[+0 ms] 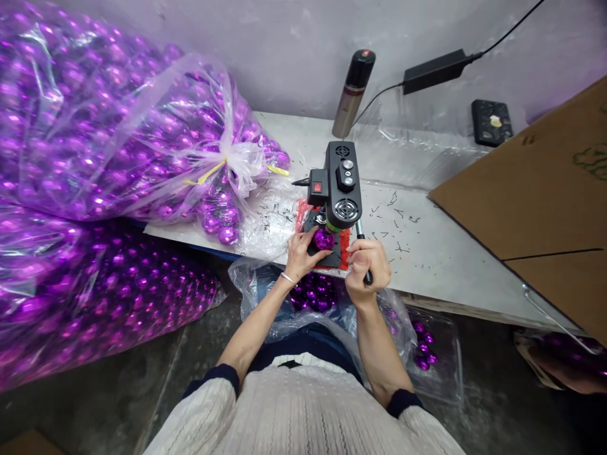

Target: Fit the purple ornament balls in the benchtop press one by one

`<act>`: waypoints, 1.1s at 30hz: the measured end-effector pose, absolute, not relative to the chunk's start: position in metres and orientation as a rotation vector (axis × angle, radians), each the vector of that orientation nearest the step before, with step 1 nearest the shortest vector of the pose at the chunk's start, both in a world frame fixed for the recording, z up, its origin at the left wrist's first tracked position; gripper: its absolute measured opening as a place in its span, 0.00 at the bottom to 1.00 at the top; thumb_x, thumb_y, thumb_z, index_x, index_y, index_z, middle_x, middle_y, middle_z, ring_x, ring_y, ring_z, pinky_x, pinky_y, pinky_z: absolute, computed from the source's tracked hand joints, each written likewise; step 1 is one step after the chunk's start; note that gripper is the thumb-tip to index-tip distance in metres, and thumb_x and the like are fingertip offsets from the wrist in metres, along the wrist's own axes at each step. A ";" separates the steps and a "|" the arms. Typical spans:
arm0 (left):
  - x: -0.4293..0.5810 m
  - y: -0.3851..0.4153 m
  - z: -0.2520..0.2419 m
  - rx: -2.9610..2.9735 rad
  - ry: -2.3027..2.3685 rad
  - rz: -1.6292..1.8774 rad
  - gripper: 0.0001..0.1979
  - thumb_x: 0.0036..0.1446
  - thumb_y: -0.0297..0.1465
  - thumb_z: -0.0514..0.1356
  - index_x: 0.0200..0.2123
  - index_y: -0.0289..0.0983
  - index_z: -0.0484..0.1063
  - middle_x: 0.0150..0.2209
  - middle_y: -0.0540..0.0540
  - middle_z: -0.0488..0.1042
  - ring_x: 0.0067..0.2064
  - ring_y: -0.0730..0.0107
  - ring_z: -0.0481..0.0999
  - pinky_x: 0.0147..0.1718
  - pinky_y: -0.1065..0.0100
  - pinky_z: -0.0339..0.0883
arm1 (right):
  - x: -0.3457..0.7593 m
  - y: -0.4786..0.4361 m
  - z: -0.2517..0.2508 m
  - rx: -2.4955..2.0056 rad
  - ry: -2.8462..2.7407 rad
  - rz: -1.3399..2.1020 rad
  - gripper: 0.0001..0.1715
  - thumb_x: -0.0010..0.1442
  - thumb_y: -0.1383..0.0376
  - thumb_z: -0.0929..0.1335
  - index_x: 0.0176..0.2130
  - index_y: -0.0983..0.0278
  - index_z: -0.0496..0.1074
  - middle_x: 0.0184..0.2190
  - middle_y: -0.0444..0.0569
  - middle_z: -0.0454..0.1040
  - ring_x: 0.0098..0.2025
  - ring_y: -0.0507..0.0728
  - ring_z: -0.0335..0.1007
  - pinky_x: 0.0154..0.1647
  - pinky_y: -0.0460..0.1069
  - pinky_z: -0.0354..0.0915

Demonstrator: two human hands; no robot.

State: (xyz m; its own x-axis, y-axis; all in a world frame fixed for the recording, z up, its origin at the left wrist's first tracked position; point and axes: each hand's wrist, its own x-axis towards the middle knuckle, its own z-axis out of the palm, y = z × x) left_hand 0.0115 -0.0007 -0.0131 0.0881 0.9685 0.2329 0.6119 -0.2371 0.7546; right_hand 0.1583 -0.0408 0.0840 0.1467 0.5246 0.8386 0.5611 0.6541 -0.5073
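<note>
A small black machine point(342, 183) with a red switch stands on a red mat point(346, 251) near the table's front edge. Under its head sits a shiny purple ball point(324, 239), gripped between the thumb and fingers of my left hand point(302, 254). The fingers of my right hand point(367, 268) are wrapped round the machine's black-handled lever point(368, 277). Below the table edge, more purple balls point(313, 292) lie in an open clear plastic bag on my lap.
Large clear bags of purple balls point(118, 126) fill the left. A spray can point(353, 93), a power adapter point(435, 71) and a dark patterned box point(492, 122) are at the back. A cardboard box point(535, 189) stands at right. Dark scraps litter the table point(427, 253).
</note>
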 end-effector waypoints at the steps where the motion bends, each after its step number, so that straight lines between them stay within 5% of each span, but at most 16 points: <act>1: 0.012 -0.001 -0.014 1.898 1.553 1.000 0.38 0.53 0.47 0.73 0.64 0.42 0.72 0.48 0.41 0.80 0.53 0.53 0.76 0.57 0.55 0.65 | 0.158 -0.041 0.083 -0.955 -1.493 -0.037 0.14 0.68 0.67 0.63 0.30 0.60 0.69 0.28 0.45 0.75 0.31 0.55 0.74 0.33 0.52 0.68; 20: 0.013 -0.002 -0.012 1.945 1.520 1.028 0.38 0.56 0.51 0.70 0.64 0.37 0.72 0.48 0.38 0.79 0.52 0.53 0.75 0.55 0.54 0.66 | 0.152 -0.038 0.050 -0.919 -1.416 -0.033 0.18 0.73 0.61 0.61 0.31 0.59 0.67 0.30 0.45 0.74 0.29 0.52 0.71 0.29 0.50 0.68; 33: 0.014 -0.001 -0.019 2.042 1.550 1.075 0.36 0.58 0.53 0.68 0.62 0.39 0.73 0.47 0.39 0.80 0.49 0.54 0.76 0.53 0.53 0.69 | 0.148 -0.033 0.038 -0.858 -1.341 -0.020 0.20 0.74 0.60 0.58 0.30 0.58 0.65 0.29 0.42 0.70 0.26 0.52 0.71 0.34 0.54 0.72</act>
State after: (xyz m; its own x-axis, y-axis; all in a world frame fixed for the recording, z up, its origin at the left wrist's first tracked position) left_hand 0.0138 -0.0013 -0.0189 0.1091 0.9294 0.3526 0.6558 -0.3338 0.6771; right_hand 0.1476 -0.0327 0.0384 0.2755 0.4513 0.8488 0.4760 0.7031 -0.5283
